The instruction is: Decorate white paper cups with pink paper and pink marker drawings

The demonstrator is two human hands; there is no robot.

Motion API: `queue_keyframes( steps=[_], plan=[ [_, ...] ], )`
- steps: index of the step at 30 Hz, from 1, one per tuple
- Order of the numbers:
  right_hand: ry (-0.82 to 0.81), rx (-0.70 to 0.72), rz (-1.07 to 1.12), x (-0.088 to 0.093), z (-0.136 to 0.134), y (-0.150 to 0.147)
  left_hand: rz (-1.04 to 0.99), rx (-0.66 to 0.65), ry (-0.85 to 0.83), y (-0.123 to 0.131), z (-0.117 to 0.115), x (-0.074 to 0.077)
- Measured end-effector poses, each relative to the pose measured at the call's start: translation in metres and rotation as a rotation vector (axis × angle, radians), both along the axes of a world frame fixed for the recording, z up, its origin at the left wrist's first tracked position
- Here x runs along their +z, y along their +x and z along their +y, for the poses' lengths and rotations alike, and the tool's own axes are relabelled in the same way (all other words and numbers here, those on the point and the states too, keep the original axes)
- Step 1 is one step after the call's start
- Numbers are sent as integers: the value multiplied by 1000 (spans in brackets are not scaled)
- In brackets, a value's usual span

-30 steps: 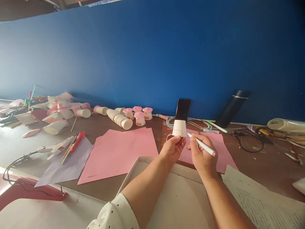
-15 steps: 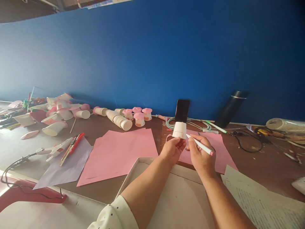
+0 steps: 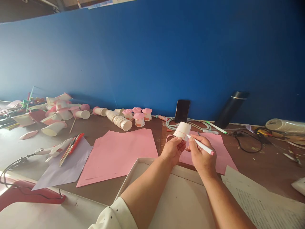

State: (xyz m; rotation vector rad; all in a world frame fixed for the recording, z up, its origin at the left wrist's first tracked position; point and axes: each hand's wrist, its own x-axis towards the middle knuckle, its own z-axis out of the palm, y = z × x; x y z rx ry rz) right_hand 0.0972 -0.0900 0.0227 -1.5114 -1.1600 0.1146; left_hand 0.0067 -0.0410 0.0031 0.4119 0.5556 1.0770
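A small white paper cup (image 3: 183, 128), upside down and tilted to the right, is pinched at its rim by my left hand (image 3: 173, 149). Red pen lines run across its lower side. My right hand (image 3: 202, 156) grips a white felt-tip pen (image 3: 202, 146) with a pink end, its tip at or very near the cup's right side; whether it touches I cannot tell. Pink paper (image 3: 221, 149) lies beneath both hands. A black phone (image 3: 182, 110) leans on the blue wall just behind the cup.
Several cups with pink roofs (image 3: 139, 119) stand by a stack of cups (image 3: 119, 121). To the left lie pink sheets (image 3: 121, 156), a glue gun (image 3: 54, 149) and a red utility knife (image 3: 71, 148). A black bottle (image 3: 232, 109) leans on the wall. A white box lid (image 3: 181, 197) sits under my forearms.
My left hand has turned the cup, so it now tilts to the right and its drawn lines face differently. The pen and right hand stay in nearly the same place.
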Motion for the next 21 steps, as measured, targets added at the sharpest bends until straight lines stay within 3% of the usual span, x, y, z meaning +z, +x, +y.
queue_keyframes(
  steps=[21],
  plan=[
    [-14, 39, 46, 2, -2, -2, -60, -18, -34, -1, -1, 7]
  ],
)
